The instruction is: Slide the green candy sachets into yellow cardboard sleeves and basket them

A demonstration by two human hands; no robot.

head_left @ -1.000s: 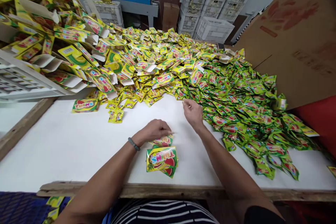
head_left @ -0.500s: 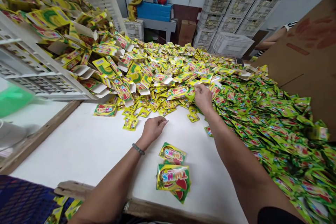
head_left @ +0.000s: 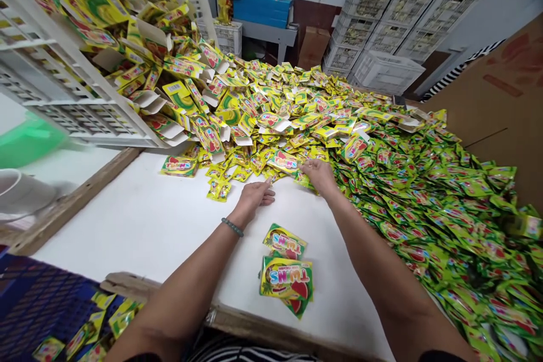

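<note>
My right hand (head_left: 321, 176) is closed on the right end of a yellow TWINS carton (head_left: 284, 162), at the near edge of the heap. Some green and yellow wrapping shows under those fingers; whether it is held too I cannot tell. Just left and below, my left hand (head_left: 254, 198) is open with nothing in it, thumb apart from the fingers, a beaded bracelet on its wrist. Between my forearms a small stack of TWINS packs (head_left: 287, 278) lies on the white table (head_left: 169, 226). Another TWINS carton (head_left: 179, 166) and a few yellow sachets (head_left: 219, 189) lie left of the heap.
A tipped white crate (head_left: 85, 102) spills yellow cartons at the left. Green packets (head_left: 424, 198) cover the right side beside a cardboard sheet (head_left: 500, 107). A blue crate (head_left: 55, 305) sits lower left, a white cup (head_left: 21, 195) above it. Stacked crates (head_left: 382, 11) stand behind.
My right hand has drawn the carton leftward and nearer to me, off the heap's edge. My left hand has opened and is closer to it. The view has shifted slightly.
</note>
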